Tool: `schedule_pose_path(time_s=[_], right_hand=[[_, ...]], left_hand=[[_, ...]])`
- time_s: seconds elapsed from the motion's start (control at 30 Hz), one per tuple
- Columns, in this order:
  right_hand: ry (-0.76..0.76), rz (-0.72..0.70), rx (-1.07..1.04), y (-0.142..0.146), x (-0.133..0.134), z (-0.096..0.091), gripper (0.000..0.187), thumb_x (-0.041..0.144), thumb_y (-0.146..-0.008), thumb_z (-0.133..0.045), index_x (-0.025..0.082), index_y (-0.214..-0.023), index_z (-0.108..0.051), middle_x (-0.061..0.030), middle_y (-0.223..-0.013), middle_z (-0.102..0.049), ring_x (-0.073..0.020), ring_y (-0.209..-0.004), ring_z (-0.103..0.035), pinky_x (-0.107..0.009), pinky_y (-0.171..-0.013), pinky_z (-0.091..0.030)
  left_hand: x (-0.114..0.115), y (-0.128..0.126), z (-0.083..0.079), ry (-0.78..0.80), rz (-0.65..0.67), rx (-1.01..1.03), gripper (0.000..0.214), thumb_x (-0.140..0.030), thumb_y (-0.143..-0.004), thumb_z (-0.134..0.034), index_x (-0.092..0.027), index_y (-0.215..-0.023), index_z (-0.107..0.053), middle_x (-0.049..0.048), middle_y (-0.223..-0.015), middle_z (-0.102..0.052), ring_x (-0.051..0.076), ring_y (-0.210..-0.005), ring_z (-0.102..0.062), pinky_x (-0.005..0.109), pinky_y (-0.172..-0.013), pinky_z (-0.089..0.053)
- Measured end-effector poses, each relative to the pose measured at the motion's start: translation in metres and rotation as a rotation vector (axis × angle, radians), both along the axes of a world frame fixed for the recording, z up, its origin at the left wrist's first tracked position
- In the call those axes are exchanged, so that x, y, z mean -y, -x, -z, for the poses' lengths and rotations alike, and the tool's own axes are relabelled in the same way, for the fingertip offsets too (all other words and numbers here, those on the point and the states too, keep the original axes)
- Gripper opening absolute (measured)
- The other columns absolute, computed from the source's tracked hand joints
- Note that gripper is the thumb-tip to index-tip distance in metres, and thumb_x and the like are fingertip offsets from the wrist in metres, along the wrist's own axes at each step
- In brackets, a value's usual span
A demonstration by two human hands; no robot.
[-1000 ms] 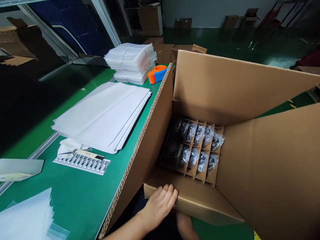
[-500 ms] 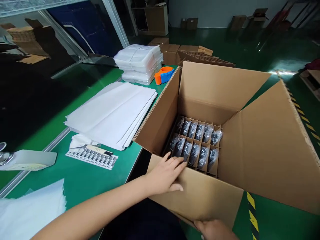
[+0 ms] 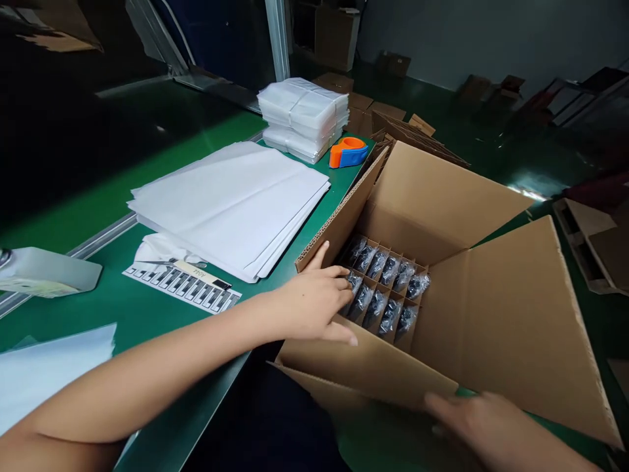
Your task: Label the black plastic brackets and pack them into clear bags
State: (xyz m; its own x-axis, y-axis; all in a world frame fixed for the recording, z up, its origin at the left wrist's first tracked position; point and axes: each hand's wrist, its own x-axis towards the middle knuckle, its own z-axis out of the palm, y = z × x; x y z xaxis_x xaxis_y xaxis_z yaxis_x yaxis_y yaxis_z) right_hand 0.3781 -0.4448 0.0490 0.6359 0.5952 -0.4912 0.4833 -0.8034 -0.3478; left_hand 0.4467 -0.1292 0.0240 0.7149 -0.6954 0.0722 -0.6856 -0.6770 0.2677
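Note:
A cardboard carton (image 3: 511, 308) stands with its flaps raised and spread. Inside, a cardboard divider grid holds several dark items in clear plastic wrap (image 3: 377, 306), set in two visible rows. My left hand (image 3: 317, 301) rests over the carton's near left corner, fingers spread, the fingertips reaching just inside beside the nearest cells. It hides part of the near row. Low on the right, my right hand (image 3: 484, 419) is at the edge of the near flap (image 3: 363, 360), smeared by motion, so its grip is unclear.
On the green table (image 3: 196, 347) to the left lie a stack of white sheets (image 3: 236, 203), bundled clear bags (image 3: 302, 111), an orange and blue tape dispenser (image 3: 348, 153), and a printed strip (image 3: 181, 288) with a labelled tool on it. A white bottle (image 3: 54, 272) lies further left.
My left hand has slid along the carton's near edge to its left corner. My right hand has moved up and right along the near flap, which now leans outward. The view has shifted.

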Motion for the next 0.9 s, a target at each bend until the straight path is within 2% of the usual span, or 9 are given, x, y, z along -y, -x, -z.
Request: schedule_pose_path(time_s=[0.1,0.2,0.3,0.47,0.6,0.7,0.77,0.83,0.9], right_hand=[[-0.017,-0.072,-0.086,-0.033,-0.038,-0.040,0.018,0.023,-0.088,-0.047,0.028,-0.085,-0.064,-0.0047,-0.068,-0.067,-0.0177,-0.054,-0.062,-0.030,-0.050,-0.030],[0.042,-0.175,-0.039,-0.057,-0.081,-0.055,0.017,0.018,-0.088,-0.047,0.022,-0.082,-0.062,-0.0044,-0.069,-0.066,-0.0172,-0.056,-0.058,-0.030,-0.050,-0.026],[0.091,-0.310,-0.031,-0.079,-0.120,-0.060,0.015,0.014,-0.086,-0.050,0.018,-0.079,-0.063,-0.0045,-0.069,-0.064,-0.0156,-0.056,-0.052,-0.028,-0.050,-0.024],[0.096,-0.352,-0.100,-0.118,-0.148,-0.064,0.009,0.015,-0.082,-0.056,0.017,-0.076,-0.063,-0.0014,-0.069,-0.061,-0.0123,-0.056,-0.046,-0.026,-0.051,-0.027],[0.039,-0.305,-0.240,-0.152,-0.141,-0.059,0.011,0.026,-0.081,-0.061,0.017,-0.077,-0.065,-0.0010,-0.073,-0.064,-0.0122,-0.059,-0.052,-0.023,-0.053,-0.034],[-0.203,-0.277,-0.422,-0.198,-0.128,-0.033,0.026,0.035,-0.089,-0.055,0.015,-0.098,-0.068,-0.0059,-0.089,-0.073,-0.0156,-0.073,-0.065,-0.023,-0.063,-0.047],[-0.324,-0.137,-0.281,-0.237,-0.121,0.001,0.040,0.037,-0.098,-0.040,0.013,-0.123,-0.060,-0.0122,-0.111,-0.071,-0.0181,-0.085,-0.070,-0.026,-0.072,-0.053],[-0.072,-0.012,0.040,-0.268,-0.117,0.048,0.042,0.033,-0.098,-0.040,0.015,-0.133,-0.054,-0.0140,-0.128,-0.065,-0.0207,-0.101,-0.068,-0.029,-0.083,-0.054],[0.042,-0.008,0.111,-0.282,-0.114,0.100,0.044,0.026,-0.089,-0.056,0.010,-0.131,-0.058,-0.0204,-0.133,-0.060,-0.0294,-0.116,-0.062,-0.038,-0.099,-0.048]], left_hand=[[-0.008,0.001,-0.008,-0.021,0.139,-0.111,0.052,-0.067,-0.076,-0.063,-0.018,-0.090,-0.074,0.0051,-0.084,-0.074,0.031,-0.120,-0.055,0.064,-0.116,0.004],[-0.015,0.002,-0.002,-0.111,0.167,-0.053,0.015,-0.033,-0.079,-0.072,-0.020,-0.072,-0.073,0.0015,-0.069,-0.071,0.029,-0.119,-0.057,0.065,-0.117,0.004],[-0.019,0.001,-0.006,-0.119,0.189,-0.071,0.020,-0.010,-0.081,-0.062,-0.020,-0.066,-0.070,-0.0005,-0.067,-0.070,0.026,-0.114,-0.060,0.065,-0.117,0.004],[-0.017,-0.002,-0.027,0.057,0.131,-0.216,0.024,-0.038,-0.089,-0.059,-0.018,-0.079,-0.069,0.0033,-0.082,-0.073,0.027,-0.116,-0.061,0.060,-0.120,-0.005],[-0.013,0.000,-0.012,0.018,0.070,-0.160,0.020,-0.026,-0.086,-0.062,-0.015,-0.070,-0.067,0.0039,-0.073,-0.072,0.030,-0.115,-0.062,0.062,-0.119,-0.010],[-0.014,0.005,0.002,0.079,0.006,-0.171,0.018,-0.020,-0.085,-0.061,-0.016,-0.068,-0.066,0.0008,-0.068,-0.070,0.025,-0.108,-0.066,0.058,-0.120,-0.015],[-0.015,0.009,0.006,0.131,-0.009,-0.176,0.018,-0.019,-0.084,-0.062,-0.017,-0.066,-0.064,-0.0005,-0.067,-0.069,0.025,-0.110,-0.065,0.056,-0.121,-0.015],[-0.016,0.012,0.006,0.168,-0.005,-0.161,0.018,-0.019,-0.083,-0.061,-0.018,-0.065,-0.063,-0.0015,-0.066,-0.069,0.024,-0.112,-0.064,0.054,-0.122,-0.013],[-0.016,0.014,0.008,0.186,-0.011,-0.113,0.019,-0.020,-0.083,-0.061,-0.018,-0.065,-0.061,-0.0023,-0.066,-0.068,0.022,-0.111,-0.064,0.052,-0.122,-0.012]])
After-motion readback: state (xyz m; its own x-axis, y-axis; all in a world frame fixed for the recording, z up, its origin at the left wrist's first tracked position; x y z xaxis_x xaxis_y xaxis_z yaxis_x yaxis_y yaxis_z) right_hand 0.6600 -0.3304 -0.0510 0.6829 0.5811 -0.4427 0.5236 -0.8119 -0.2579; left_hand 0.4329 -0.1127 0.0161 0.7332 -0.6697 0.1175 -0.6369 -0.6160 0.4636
